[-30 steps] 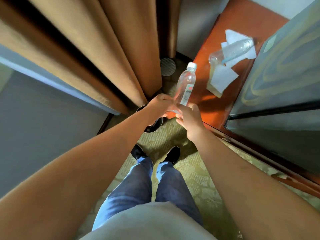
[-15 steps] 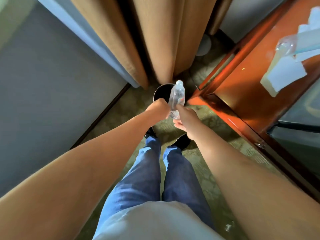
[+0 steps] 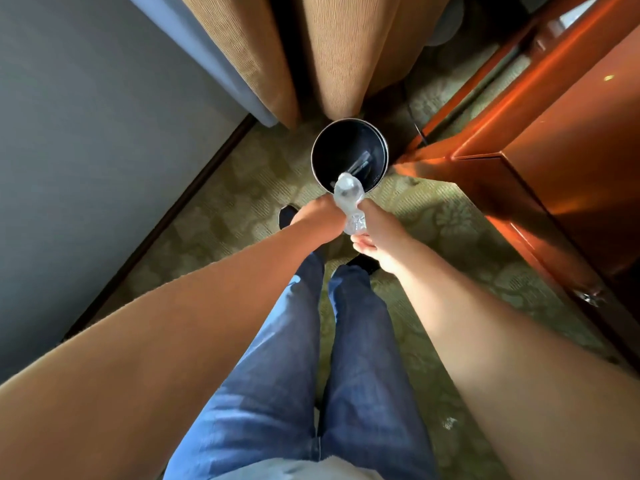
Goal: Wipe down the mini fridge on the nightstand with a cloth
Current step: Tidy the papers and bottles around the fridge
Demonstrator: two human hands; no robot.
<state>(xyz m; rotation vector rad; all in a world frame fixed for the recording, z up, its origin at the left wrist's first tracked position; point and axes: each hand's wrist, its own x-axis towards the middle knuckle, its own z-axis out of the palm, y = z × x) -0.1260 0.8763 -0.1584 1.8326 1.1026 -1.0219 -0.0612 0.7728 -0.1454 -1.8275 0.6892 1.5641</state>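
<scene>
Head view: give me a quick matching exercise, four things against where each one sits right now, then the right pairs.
Things
1. plastic bottle
2. waste bin
3. curtains
4. wooden cabinet

Places
A. hanging just behind the bin
B. along the right side of the view
C. on the carpet ahead of the person's feet
D. between the left hand and the right hand, over the bin's near rim

Pairs: 1-D, 2-C, 3-A, 4-B
</scene>
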